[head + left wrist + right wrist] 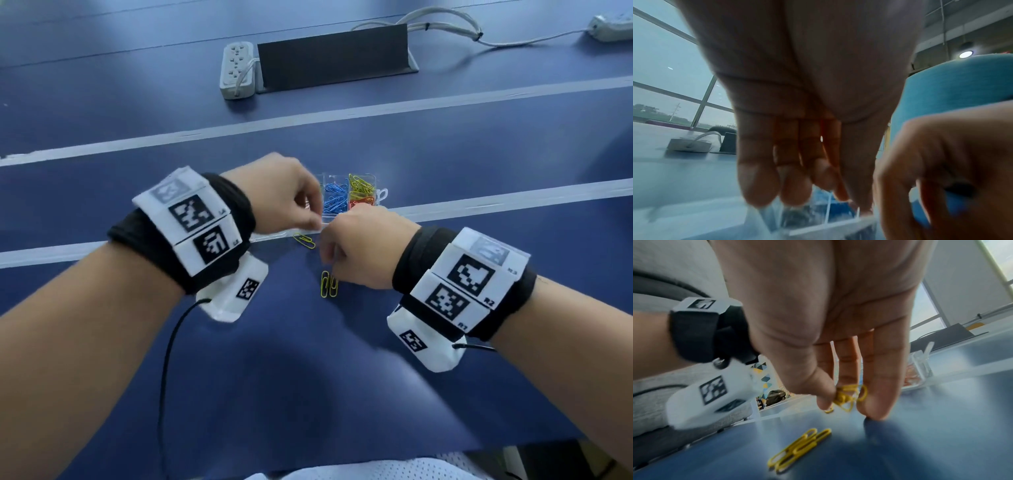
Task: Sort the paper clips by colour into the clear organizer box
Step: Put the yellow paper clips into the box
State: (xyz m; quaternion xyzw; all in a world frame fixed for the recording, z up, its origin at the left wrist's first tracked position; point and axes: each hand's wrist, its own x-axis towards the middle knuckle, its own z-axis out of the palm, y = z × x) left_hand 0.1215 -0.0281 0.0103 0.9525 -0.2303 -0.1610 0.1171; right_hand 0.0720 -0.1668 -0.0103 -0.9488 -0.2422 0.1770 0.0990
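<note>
hidden: my left hand [284, 195] covers the left end of the organizer box [349, 193]; left wrist view is blurred, so I cannot tell what it holds.
pose: my left fingers [758, 183] point down over the box's near edge.
right hand [838, 331]: pinches a yellow clip bunch [849, 396], seen only from the right wrist.
clips: two yellow paper clips [329, 284] under my right wrist, one [304, 240] beside the box; blue clips [335, 200] and yellow ones lie sorted inside.
</note>
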